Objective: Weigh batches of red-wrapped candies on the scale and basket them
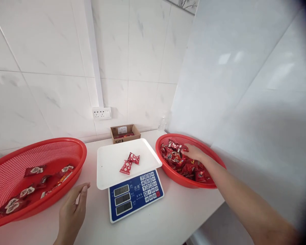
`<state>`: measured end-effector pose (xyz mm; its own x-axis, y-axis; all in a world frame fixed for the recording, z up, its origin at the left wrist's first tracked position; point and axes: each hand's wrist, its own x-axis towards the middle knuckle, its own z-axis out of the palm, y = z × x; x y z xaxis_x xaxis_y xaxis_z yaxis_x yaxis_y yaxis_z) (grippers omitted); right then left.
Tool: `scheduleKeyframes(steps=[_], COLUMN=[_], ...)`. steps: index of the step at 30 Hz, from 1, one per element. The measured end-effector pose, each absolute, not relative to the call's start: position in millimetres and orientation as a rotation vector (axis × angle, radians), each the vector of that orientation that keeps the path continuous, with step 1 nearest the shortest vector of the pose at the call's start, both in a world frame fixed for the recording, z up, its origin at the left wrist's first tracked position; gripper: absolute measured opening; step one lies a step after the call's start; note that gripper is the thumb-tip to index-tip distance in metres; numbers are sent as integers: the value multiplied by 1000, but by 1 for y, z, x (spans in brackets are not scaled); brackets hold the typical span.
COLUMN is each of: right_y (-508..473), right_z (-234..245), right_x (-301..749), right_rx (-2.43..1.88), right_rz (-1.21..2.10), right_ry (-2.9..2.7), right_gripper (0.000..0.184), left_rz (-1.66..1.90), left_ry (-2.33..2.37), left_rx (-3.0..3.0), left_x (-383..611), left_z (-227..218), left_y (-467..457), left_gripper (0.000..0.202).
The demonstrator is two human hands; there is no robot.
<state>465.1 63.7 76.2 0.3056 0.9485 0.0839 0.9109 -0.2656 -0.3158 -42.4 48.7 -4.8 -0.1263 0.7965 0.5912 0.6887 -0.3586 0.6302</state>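
Note:
My right hand (pixel 193 153) reaches into the right red basket (pixel 168 170), its fingers curled down among several red wrapped candies (pixel 180 160); what the fingers hold is hidden. My left hand (pixel 72 207) rests on its edge on the white counter, fingers straight and together, beside the left red basket (pixel 53 144), holding nothing. That basket holds several red candy packets (pixel 35 170). Between the baskets stands a blue digital scale (pixel 135 195) with a white tray (pixel 109 163); two red candies (pixel 130 161) lie on the tray.
A small open cardboard box (pixel 124 132) stands against the tiled wall behind the scale, below a white wall socket (pixel 102 113). A small clear bottle (pixel 162 123) stands in the corner. The counter's edge falls away at the lower right.

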Motion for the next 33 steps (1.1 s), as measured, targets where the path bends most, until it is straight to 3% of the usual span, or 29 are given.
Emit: scheduleKeyframes(steps=[4,8,15,20,26,33], right_y=[42,43,69,92,112,104], right_z=[68,76,113,114,86,72], right_x=[492,497,455,390,316,262], right_rx=[-2392,-2410,-2169,-1803,-1717,-1733], right_rz=[222,169,75,381,753,186], right_ry=[-1631,-1549,-1465,-1394,-1437,-2017], right_gripper=[20,11,27,31,51,41], left_rz=[1487,1478,1483,1487,1494,1495], left_ry=[1725,1717,1695,1635,1607,1606], left_rx=[2000,2004,1981,1964,1942,1928], left_x=[-42,-41,-40,-39,-38,-38], left_z=[-6,-6,-3,-1,0,0], left_y=[50,51,50,47,44,44], left_gripper=[36,37,35,34,33,33])
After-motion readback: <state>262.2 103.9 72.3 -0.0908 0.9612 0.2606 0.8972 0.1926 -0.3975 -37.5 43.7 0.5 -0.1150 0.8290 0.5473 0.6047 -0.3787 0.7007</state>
